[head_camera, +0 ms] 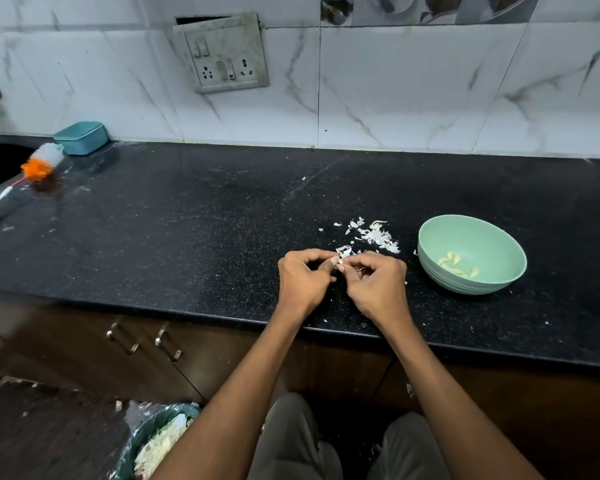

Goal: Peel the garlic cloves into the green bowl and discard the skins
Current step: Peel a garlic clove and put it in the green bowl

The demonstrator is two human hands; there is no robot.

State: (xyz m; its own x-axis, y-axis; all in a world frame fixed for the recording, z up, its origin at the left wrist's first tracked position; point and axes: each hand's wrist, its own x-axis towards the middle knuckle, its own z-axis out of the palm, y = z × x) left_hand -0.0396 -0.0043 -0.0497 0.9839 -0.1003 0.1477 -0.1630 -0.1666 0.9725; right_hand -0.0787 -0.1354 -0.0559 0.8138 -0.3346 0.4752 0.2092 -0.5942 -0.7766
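Black counter (187, 237): left hand (303, 280) and right hand (378, 285) pinch one garlic clove (340, 261); no writing legible.

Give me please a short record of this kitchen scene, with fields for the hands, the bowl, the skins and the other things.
left hand: left hand pinches a garlic clove over the counter
right hand: right hand pinches the same clove from the other side
bowl: green bowl to the right of the hands, peeled cloves inside
skins: loose pile of skins on the counter behind the hands
bin: waste bin on the floor, lower left
other: brush, teal box
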